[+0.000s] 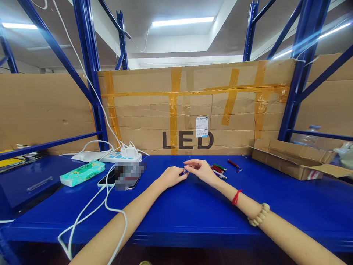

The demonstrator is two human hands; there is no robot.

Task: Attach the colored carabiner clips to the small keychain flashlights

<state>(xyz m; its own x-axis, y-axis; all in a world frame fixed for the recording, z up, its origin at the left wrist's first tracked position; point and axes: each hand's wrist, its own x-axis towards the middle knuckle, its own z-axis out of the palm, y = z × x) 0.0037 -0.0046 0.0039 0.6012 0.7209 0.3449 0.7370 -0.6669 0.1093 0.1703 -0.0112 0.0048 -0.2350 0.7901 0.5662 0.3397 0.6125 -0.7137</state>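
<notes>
Near the middle of the blue shelf top [190, 213], my left hand [171, 177] and my right hand [202, 171] meet at the fingertips. Both are closed in a pinch around a small shiny piece [184, 171], mostly covered by the fingers and too small to name. Just right of my right hand lie several pens: a green one [220, 167], red ones [217, 169] and a white-and-silver one [220, 174], partly hidden behind the hand. A dark red pen [233, 163] rests apart from them, farther right.
An open cardboard box [286, 162] stands at the right. To the left are a tissue pack [82, 173], a phone [107, 179] and a power strip [121, 157] with plugs. A white cable [121, 211] loops over my left forearm. Cardboard [138, 114] closes off the back.
</notes>
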